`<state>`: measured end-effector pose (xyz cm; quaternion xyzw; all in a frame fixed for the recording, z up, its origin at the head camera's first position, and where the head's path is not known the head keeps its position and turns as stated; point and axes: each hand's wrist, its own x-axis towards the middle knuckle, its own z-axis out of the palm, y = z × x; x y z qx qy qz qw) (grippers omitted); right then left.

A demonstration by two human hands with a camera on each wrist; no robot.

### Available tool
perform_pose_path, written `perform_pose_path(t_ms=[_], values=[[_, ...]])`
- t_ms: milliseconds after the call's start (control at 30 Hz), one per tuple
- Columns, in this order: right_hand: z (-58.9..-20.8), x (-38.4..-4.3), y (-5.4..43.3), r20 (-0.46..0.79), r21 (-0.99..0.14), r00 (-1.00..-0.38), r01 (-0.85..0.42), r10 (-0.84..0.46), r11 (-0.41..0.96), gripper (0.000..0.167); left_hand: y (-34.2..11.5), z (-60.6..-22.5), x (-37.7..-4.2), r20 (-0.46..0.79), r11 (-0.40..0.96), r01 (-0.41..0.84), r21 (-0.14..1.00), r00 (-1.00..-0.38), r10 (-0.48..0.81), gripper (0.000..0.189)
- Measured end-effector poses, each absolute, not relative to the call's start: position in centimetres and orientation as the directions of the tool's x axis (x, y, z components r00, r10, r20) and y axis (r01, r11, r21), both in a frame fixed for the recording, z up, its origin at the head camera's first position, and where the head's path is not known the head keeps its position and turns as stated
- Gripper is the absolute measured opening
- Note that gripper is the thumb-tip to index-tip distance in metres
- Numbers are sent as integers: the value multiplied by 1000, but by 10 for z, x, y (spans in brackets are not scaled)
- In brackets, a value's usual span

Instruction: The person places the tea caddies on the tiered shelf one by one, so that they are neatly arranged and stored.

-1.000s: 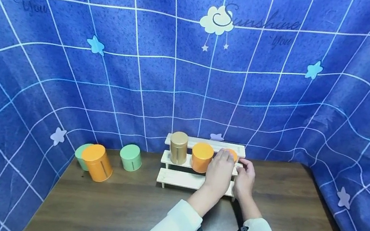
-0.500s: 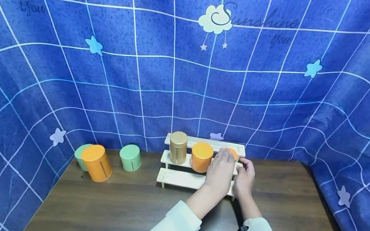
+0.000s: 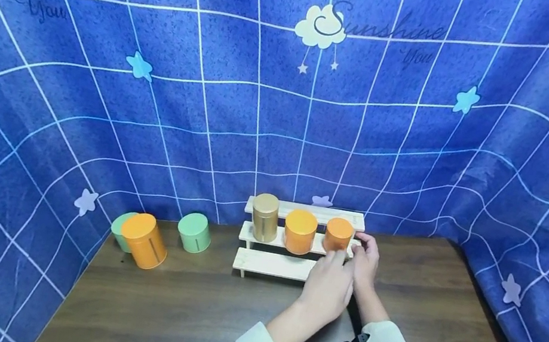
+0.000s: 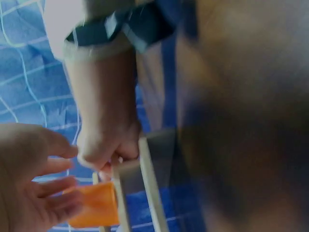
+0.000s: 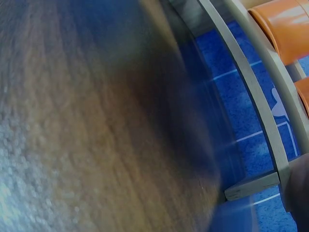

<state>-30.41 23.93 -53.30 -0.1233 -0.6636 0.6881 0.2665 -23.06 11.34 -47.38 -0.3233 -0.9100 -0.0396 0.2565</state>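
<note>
A three-tier wooden display shelf [image 3: 272, 264] stands at the back of the table. On its middle tier are a gold tin [image 3: 265, 218], an orange tin [image 3: 299, 232] and a smaller orange tin [image 3: 338, 234] at the right. My left hand [image 3: 328, 286] is in front of the shelf's right part, just below the smaller orange tin; in the left wrist view its fingers are loosely spread beside that tin, holding nothing. My right hand [image 3: 365, 262] grips the right end of the shelf, fingers curled at the wood, partly hidden behind it.
Left of the shelf stand a green tin [image 3: 194, 233], a larger orange tin [image 3: 144, 241] and another green tin [image 3: 120, 229] partly behind it. A blue patterned curtain [image 3: 227, 127] hangs close behind the brown wooden table [image 3: 164, 310].
My left hand has come off the smaller orange tin and drawn back toward me, leaving that tin in view on the middle tier. My right hand remains at the shelf's right end.
</note>
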Motion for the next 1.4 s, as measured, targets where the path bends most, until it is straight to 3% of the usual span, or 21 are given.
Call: perform_pose_path(t_ms=[133, 367, 567, 867, 1133, 1400], values=[[-538, -309, 242, 163, -983, -826, -181, 540, 20, 36, 113, -482, -220, 369, 779, 620, -97, -704, 606, 39], [-541, -307, 238, 123, -987, -841, -157, 526, -21, 37, 107, -487, -218, 231, 815, 580, -12, -791, 566, 53], [-543, -308, 237, 133, -980, -819, -192, 559, -49, 36, 90, -484, -214, 213, 802, 595, 61, -792, 572, 47], [-539, -309, 237, 128, -981, -832, -188, 539, -56, 34, 49, -478, -212, 370, 726, 656, 208, -740, 562, 32], [-536, -314, 235, 156, -973, -823, -224, 546, -60, 32, 21, -474, -216, 508, 705, 641, 301, -734, 451, 20], [-540, -312, 236, 137, -979, -828, -197, 544, -53, 32, -6, -468, -216, 649, 675, 647, 354, -690, 321, 11]])
